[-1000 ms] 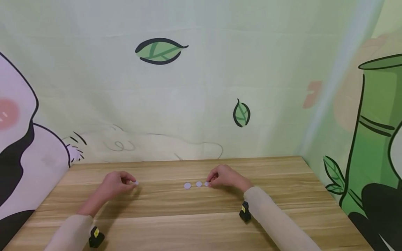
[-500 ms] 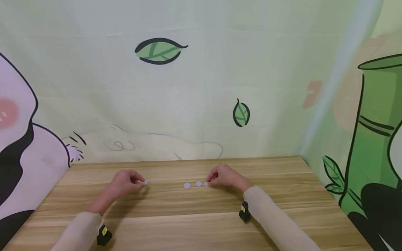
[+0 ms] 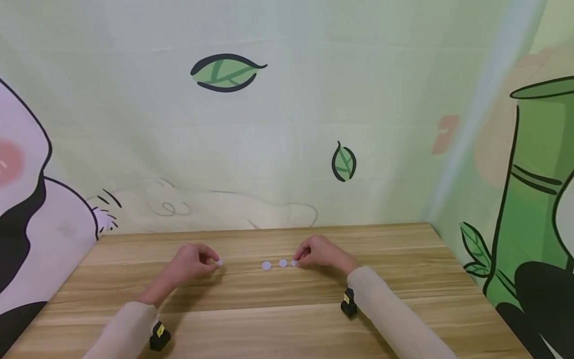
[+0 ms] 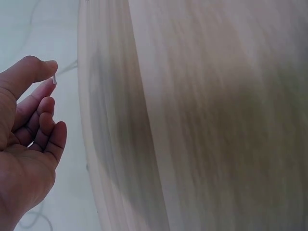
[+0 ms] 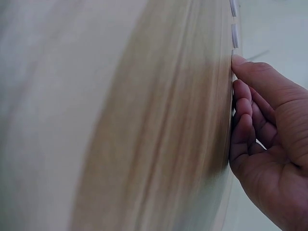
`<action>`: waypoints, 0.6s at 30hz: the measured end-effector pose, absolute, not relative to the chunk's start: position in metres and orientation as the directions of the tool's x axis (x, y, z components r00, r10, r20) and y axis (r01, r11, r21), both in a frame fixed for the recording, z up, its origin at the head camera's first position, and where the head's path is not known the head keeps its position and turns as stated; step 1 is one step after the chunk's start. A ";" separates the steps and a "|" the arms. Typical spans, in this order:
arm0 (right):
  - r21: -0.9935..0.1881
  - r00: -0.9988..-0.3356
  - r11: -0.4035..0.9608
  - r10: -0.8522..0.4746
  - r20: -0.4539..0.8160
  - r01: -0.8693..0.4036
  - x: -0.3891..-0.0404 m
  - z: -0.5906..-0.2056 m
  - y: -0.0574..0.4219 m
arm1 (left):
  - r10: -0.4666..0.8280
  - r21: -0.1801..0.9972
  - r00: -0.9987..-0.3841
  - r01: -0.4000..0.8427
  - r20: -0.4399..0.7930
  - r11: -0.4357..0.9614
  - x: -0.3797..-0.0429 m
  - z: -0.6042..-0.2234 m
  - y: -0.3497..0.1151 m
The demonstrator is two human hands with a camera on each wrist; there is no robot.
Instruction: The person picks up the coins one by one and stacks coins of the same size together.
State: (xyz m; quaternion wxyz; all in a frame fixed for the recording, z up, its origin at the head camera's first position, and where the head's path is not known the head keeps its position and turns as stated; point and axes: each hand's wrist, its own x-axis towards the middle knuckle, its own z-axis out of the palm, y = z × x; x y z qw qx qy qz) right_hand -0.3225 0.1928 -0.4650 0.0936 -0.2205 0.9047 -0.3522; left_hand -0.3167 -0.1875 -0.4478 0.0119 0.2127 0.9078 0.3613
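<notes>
My left hand is above the left half of the wooden table. Between thumb and index finger it pinches a small white disc, which appears as a thin edge in the left wrist view. My right hand rests at the table, its thumb and index finger on another white disc, partly covered by the fingertips. To the left of it lie a middle white disc and a left white disc, making a short row. Their edges look layered in the right wrist view; whether they are stacked I cannot tell.
The wooden table ends at a cloth backdrop printed with leaves, a panda and bamboo. Black camera mounts sit under both sleeves, the left mount and the right mount.
My left hand has moved steadily right across the table, carrying its white disc toward the row. The right hand and the discs near it have stayed in place.
</notes>
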 end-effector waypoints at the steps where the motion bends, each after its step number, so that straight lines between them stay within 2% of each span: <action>1: -0.680 -0.886 0.654 -0.463 -0.015 -0.331 -0.322 -0.465 0.193 | 0.397 0.658 -0.908 0.380 0.133 0.649 -0.317 -0.448 -0.186; 18: -0.671 -0.892 0.669 -0.452 -0.028 -0.318 -0.322 -0.465 0.191 | 0.408 0.679 -0.903 0.385 0.136 0.625 -0.319 -0.453 -0.163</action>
